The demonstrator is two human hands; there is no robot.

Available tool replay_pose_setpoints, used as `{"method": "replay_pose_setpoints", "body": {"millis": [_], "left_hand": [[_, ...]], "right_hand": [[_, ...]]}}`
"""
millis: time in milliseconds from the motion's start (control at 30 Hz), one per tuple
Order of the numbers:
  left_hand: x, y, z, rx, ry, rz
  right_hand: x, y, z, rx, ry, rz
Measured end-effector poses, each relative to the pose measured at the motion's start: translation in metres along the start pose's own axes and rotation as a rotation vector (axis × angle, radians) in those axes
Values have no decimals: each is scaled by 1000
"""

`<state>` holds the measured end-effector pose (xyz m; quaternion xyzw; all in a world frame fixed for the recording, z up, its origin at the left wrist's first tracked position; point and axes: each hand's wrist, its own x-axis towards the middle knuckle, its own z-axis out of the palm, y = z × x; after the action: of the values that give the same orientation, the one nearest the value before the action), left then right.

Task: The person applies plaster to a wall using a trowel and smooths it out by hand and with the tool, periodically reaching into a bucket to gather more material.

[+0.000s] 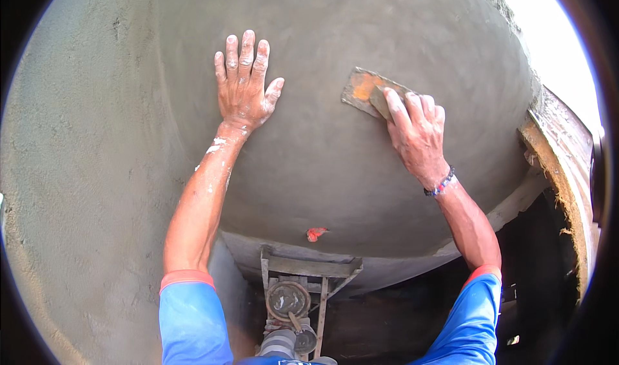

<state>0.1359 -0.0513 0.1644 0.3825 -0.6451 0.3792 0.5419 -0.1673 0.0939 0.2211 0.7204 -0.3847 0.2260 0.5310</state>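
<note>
Clearly, I see the right hand (418, 133) grasping the trowel (362, 88), blade jutting leftward past the fingers (401, 112), handle (380, 103) partly hidden, left hand (242, 94) splayed.

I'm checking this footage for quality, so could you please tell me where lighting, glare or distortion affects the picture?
Head view: glare blown out to white at upper right, beyond the wall; deep shadow at lower right, hiding most detail; corners black, and the wall's lower edge bowed, probably by the fisheye; left hand, right hand and trowel well lit, without obvious blur.
</note>
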Motion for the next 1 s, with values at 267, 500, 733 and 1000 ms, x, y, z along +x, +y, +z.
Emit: {"method": "replay_pose_setpoints", "body": {"millis": [267, 500, 733, 1000], "left_hand": [[-17, 4, 5, -21, -2, -18], [-18, 8, 6, -49, -1, -34], [-27, 7, 10, -72, 13, -46], [-28, 11, 14, -108, 3, -54]], "right_hand": [[49, 69, -4, -9, 327, 260], [17, -5, 11, -28, -120, -173], [25, 22, -4, 33, -45, 205], [85, 28, -17, -89, -86, 69]]}}
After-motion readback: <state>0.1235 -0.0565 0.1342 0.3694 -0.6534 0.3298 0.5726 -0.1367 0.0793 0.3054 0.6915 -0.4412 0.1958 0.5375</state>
